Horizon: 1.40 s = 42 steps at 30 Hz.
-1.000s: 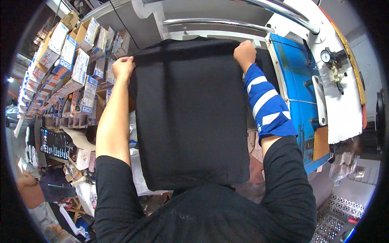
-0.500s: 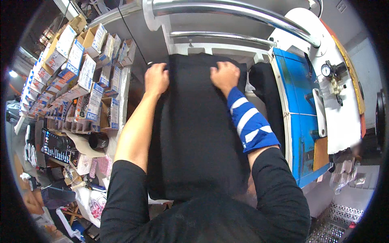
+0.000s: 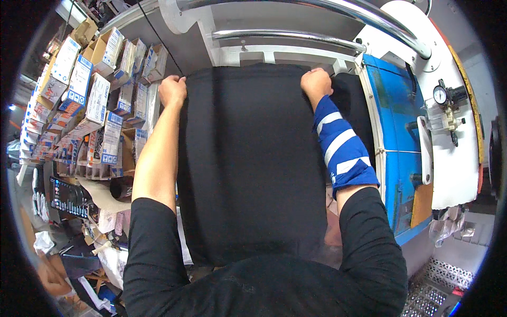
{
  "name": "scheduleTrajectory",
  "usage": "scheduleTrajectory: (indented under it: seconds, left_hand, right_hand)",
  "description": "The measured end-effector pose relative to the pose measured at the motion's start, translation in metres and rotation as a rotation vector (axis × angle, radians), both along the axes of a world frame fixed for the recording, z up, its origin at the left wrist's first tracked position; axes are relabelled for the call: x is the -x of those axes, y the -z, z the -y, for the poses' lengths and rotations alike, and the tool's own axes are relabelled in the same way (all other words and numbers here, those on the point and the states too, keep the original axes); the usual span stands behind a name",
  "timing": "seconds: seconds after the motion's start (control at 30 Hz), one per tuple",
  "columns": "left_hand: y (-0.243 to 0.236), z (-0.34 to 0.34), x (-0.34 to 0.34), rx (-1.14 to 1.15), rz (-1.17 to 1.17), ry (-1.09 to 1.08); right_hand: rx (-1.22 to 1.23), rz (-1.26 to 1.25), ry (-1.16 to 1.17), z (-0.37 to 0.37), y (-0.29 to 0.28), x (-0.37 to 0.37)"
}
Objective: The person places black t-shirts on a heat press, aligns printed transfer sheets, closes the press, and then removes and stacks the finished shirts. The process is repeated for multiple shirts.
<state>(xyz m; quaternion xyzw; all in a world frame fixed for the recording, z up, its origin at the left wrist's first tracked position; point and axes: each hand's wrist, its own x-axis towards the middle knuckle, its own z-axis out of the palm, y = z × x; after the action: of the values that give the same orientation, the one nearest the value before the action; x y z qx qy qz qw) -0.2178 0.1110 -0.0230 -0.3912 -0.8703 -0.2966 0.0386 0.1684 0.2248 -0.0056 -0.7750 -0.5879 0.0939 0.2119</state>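
Note:
A large black fabric piece [image 3: 251,164] is spread in front of me, reaching down to my body. My left hand [image 3: 172,91] pinches its upper left edge with curled fingers. At the upper right edge, my right hand [image 3: 316,83] is closed on the same cloth, with a blue and white striped wrap [image 3: 343,145] round that forearm. Another dark fabric [image 3: 351,95] lies just behind my right hand, beside the blue machine part.
Stacked cardboard boxes [image 3: 100,116] fill the left, above a screen [image 3: 68,195] and clutter. Chrome bars [image 3: 285,34] cross the back. A blue machine body [image 3: 398,185] with a gauge [image 3: 440,94] stands at right, near a white board [image 3: 455,169] and perforated metal [image 3: 441,274].
My hands came closer together over the cloth half a second ago and have since moved apart to its upper corners again, with the cloth widened between them.

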Motion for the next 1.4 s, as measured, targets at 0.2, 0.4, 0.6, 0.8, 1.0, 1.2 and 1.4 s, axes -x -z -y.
scheduleTrajectory:
  seconds: [0.2,0.4,0.6,0.8,1.0,1.2,1.4]
  left_hand:
    - [-0.001,0.012,-0.118,-0.28,-0.223,0.906]
    - [-0.008,0.041,-0.121,0.103,-0.302,0.721]
    - [-0.012,0.272,-0.135,0.261,-0.275,0.645]
    - [0.015,0.446,-0.12,0.145,0.483,0.191]
    - [0.021,0.47,-0.083,0.019,1.321,0.154]
    - [0.03,0.478,-0.069,-0.145,1.602,0.173]
    - [0.052,0.483,-0.056,-0.019,1.745,0.354]
  right_hand:
    - [-0.409,0.206,-0.967,0.083,0.01,0.085]
    - [-0.225,0.262,-0.697,0.091,0.015,0.079]
    - [-0.105,0.261,-0.77,0.28,-0.007,-0.058]
    - [0.014,-0.441,-0.331,0.428,0.033,-0.161]
    - [0.365,-1.326,0.044,0.419,0.049,-0.214]
    - [0.364,-1.496,0.022,0.428,0.039,-0.221]
    - [0.303,-1.433,0.032,0.434,0.053,-0.222]
